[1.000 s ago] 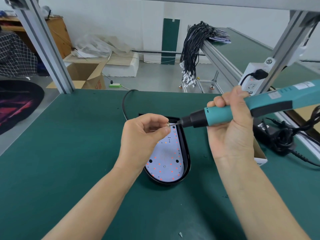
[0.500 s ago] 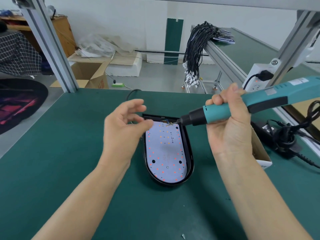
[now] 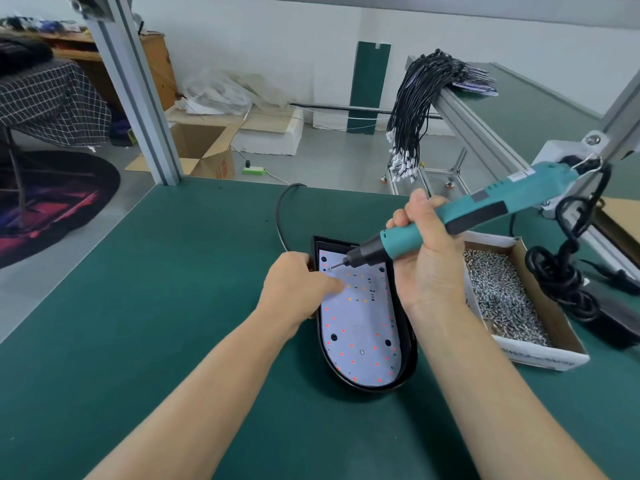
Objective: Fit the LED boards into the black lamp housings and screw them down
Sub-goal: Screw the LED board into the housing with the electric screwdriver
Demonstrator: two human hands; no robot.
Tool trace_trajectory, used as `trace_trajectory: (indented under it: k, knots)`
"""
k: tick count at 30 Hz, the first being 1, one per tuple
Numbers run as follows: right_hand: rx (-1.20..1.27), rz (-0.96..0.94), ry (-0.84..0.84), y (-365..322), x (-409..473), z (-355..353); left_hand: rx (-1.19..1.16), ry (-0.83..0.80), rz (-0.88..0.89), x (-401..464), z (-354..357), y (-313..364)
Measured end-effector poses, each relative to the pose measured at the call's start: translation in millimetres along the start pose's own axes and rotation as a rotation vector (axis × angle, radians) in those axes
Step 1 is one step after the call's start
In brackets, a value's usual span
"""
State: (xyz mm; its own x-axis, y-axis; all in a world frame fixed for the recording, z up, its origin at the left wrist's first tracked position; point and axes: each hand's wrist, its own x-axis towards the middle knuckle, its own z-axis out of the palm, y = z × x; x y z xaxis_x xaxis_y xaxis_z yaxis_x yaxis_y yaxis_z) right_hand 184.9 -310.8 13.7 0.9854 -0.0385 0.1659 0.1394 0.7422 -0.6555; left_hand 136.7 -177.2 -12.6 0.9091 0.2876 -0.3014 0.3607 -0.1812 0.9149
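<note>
Where the green tabletop [image 3: 173, 306] carries the work, a black lamp housing [image 3: 410, 358] lies flat, rounded end toward the person, squared end away. A white LED board [image 3: 360, 327] sits inside it, dotted with small red and orange emitters and a few dark holes. The left hand [image 3: 298, 285] rests at the housing's left rim, thumb lying on the board, the other fingers curled over the edge. The right hand [image 3: 429, 258] grips a teal electric screwdriver [image 3: 464, 216], fingers wrapped round its barrel, bit tip meeting the board near its far left corner. A cardboard box of screws [image 3: 502, 292] stands just right of the housing.
</note>
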Motion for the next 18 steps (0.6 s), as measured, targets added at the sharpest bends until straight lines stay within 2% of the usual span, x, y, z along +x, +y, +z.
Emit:
trace_trajectory:
  k: [12,18]
  knots:
    - [-0.031,0.023,-0.031,1.7,6.1,-0.2,0.004,-0.011,0.020,3.9,2.8,-1.2]
    - [-0.135,0.036,-0.153,0.5,13.0,6.6,0.025,-0.009,0.011,3.9,3.5,0.1]
